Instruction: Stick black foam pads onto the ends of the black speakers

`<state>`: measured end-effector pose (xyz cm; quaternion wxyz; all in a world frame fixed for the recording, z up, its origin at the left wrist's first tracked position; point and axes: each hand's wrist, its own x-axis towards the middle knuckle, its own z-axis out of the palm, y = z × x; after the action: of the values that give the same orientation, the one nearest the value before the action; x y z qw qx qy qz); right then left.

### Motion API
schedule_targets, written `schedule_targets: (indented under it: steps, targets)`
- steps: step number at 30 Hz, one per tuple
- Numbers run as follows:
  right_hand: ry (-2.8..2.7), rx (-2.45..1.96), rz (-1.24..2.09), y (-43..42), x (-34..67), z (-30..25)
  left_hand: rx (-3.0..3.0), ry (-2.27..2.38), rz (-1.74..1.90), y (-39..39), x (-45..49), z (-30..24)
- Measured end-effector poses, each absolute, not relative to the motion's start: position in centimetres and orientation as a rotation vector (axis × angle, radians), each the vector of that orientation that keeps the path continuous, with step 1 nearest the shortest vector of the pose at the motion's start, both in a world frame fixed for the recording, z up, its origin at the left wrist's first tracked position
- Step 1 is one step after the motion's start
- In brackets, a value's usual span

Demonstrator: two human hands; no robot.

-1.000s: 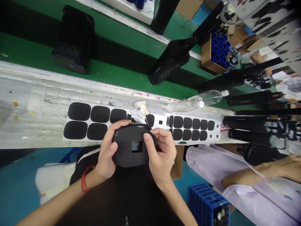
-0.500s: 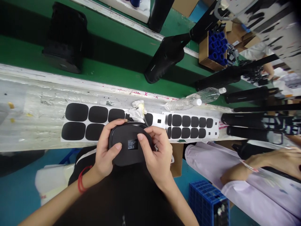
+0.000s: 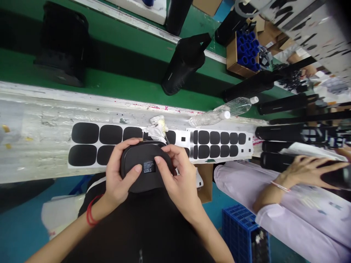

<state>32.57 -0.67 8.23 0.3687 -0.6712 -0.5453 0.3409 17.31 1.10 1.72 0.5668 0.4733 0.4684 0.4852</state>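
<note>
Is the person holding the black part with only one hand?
No, both the left hand and the right hand grip the black part.

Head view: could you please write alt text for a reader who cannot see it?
The left hand and right hand grip a black rounded casing bearing a small label. Behind it, sheets of black pads lie on the bench; a co-worker's hand reaches at right.

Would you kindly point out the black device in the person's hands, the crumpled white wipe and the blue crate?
black device (image 3: 146, 179): head view, on its flat face below the label.
crumpled white wipe (image 3: 155, 128): head view, on its middle folds.
blue crate (image 3: 239, 227): head view, on its gridded top.
</note>
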Motion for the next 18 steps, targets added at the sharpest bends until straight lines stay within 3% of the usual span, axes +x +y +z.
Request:
schedule_targets:
  steps: [9,14,18]
  targets:
    - [-1.905,-1.867,0.67,-1.8,32.3,10.0,0.965,1.111,1.139,1.6,17.7,2.3]
    - [-1.911,-2.037,0.482,-2.3,33.7,10.5,0.957,1.16,1.126,1.6,17.4,2.3]
    - [-1.556,-1.973,0.85,-1.1,35.0,9.2,0.938,1.168,1.12,1.5,17.0,2.2]
